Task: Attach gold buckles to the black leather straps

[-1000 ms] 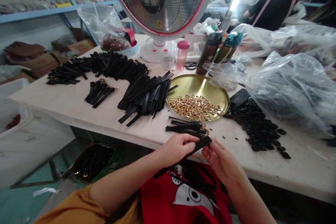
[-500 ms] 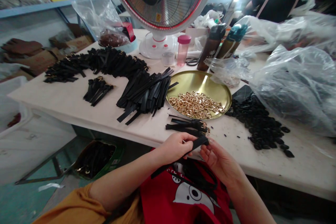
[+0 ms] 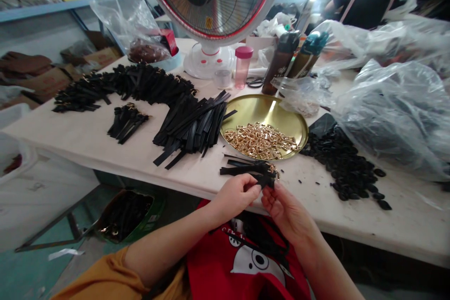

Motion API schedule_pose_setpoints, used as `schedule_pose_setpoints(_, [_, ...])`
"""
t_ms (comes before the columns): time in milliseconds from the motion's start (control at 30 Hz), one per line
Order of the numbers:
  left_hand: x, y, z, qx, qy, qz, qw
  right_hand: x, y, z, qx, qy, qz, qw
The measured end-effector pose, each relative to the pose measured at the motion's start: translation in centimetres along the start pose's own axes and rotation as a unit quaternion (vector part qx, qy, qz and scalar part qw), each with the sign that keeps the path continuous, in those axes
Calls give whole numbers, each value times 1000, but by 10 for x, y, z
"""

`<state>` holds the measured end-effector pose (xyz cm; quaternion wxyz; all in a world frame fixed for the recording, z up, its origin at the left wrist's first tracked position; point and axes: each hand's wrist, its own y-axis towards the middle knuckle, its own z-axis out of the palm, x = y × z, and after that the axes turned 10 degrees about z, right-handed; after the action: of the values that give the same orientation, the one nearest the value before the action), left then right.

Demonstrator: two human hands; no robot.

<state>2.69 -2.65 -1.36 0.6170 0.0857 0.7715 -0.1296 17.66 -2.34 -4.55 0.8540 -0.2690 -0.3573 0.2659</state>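
Grip: I have the left hand (image 3: 241,194) clenched on a black strip (image 3: 266,180), thumb against fingers; the right hand (image 3: 287,208) pinches its end, fingertips close to the left thumb.
Black strip: I see it just below the centre of the frame, between the hands and above the near edge of the table (image 3: 197,176); the fingers hide part of it.
Small bundle: dark strips with gold clasps (image 3: 246,167) lie just beyond the hands; I cannot tell whether the held strip touches them.
Gold tray: above that bundle, the round tray (image 3: 281,108) bears a heap of gold metal pieces (image 3: 262,141).
Black pieces: a loose pile (image 3: 351,168) spreads right of the tray, beside a clear plastic bag (image 3: 393,117).
Strip pile: long black strips (image 3: 193,126) lie left of the tray, one end over its rim.
Finished-looking bunches: a small one (image 3: 126,122) sits left of centre, below a long curved row (image 3: 137,82).
Upper frame: I make out a fan (image 3: 214,0), a pink-capped bottle (image 3: 242,68) and two dark bottles (image 3: 291,61).
Lap: red cloth (image 3: 246,281) with a white cartoon figure.
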Motion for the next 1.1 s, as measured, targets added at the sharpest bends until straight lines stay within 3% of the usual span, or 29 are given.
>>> schedule_pose_setpoints(167, [-2, -4, -1, 39, 119, 41, 991, -3, -1, -1, -20, -102, -81, 991])
schedule_pose_setpoints(367, [-5, -7, -8, 83, 211, 83, 971, 0, -4, -11, -27, -271, -134, 953])
schedule_pose_setpoints(567, [-2, -4, -10, 135, 304, 137, 933, 5, -7, -15, 13, -389, -121, 913])
schedule_pose_setpoints(667, [-3, -3, -6, 138, 266, 112, 947, 11, -7, -17, 45, -381, -94, 919])
schedule_pose_setpoints(800, [-7, -6, -10, 195, 152, 23, 969, 20, -6, -23, 18, -341, -79, 937])
schedule_pose_setpoints(967, [-6, -6, -10, 95, 166, 64, 979, 9, -3, -13, 47, -265, -52, 962])
schedule_pose_setpoints(1100, [-1, 1, -13, 56, 129, 64, 988, 12, -1, 5, 70, -292, -55, 952])
